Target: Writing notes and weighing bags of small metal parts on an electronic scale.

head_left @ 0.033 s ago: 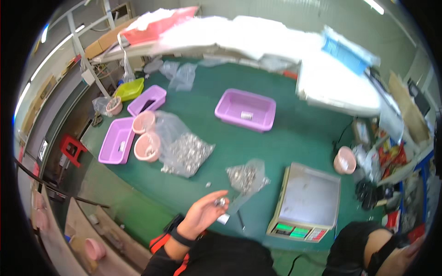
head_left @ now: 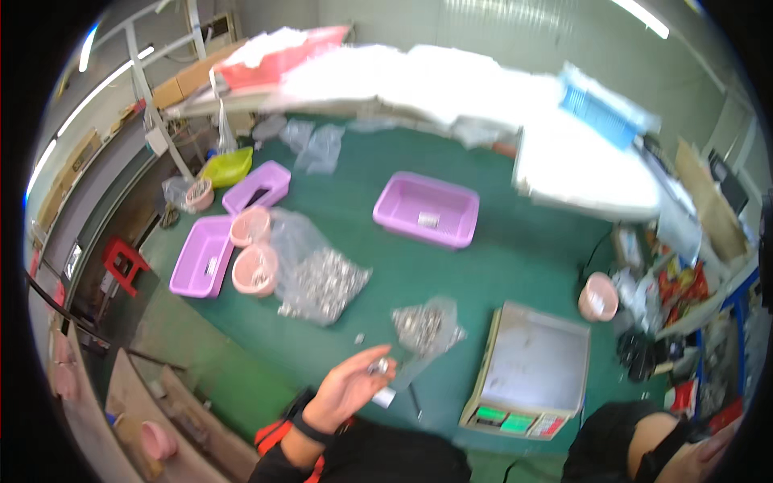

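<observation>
My left hand (head_left: 348, 392) is raised over the near edge of the green table, palm turned up. Its thumb and fingers close around a small shiny metal part (head_left: 378, 366). Just beyond the fingertips lies a clear bag of small metal pieces (head_left: 423, 328); a larger clear bag of similar pieces (head_left: 324, 283) rests farther left. One loose small piece (head_left: 359, 339) sits on the table near the hand. My right hand (head_left: 702, 460) is low at the right rim, away from the table; its fingers are blurred and partly cut off.
A weighing scale (head_left: 535, 362) stands right of the small bag. Purple bins (head_left: 427, 229) are at the middle and left, pink cups (head_left: 255, 282) beside the large bag. Another pink cup (head_left: 598, 298) is at right. A pen (head_left: 415, 401) and white slip (head_left: 384, 398) lie near the front edge.
The whole view has shifted slightly, so the table and its things sit a little lower in the picture. The left hand keeps its grip on the metal part.
</observation>
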Motion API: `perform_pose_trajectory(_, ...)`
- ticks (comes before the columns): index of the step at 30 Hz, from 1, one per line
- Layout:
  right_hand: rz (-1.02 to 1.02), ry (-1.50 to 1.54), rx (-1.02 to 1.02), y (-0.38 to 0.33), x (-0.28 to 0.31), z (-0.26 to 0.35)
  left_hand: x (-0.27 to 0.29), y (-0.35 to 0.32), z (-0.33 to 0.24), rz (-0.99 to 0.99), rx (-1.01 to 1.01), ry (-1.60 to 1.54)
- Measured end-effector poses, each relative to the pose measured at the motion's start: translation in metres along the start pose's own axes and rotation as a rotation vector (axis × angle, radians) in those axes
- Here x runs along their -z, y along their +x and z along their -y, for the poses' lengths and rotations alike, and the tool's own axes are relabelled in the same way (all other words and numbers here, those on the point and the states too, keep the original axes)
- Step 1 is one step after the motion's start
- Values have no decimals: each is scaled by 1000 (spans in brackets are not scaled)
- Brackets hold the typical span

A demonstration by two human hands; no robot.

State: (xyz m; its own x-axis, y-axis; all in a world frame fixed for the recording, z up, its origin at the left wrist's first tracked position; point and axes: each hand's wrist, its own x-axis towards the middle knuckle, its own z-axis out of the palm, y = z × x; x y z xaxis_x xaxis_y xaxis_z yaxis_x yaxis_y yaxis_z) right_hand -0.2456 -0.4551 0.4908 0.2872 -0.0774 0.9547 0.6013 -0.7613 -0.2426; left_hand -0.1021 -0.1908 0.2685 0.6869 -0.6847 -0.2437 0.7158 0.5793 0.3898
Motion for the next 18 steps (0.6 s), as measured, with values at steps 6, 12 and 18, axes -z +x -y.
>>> perform_pose_trajectory(6, -68, -24, -33, -7, 9, -10, -31, -11, -2, 52, -78, 58)
perform_pose_trajectory(12, -108, -34, 5, -6, 15, -12, -54, -20, 3, 21, -150, 285)
perform_pose_trajectory(18, -115, 11, -6, -4, 13, -14, -68, -22, 5, -22, -266, 409)
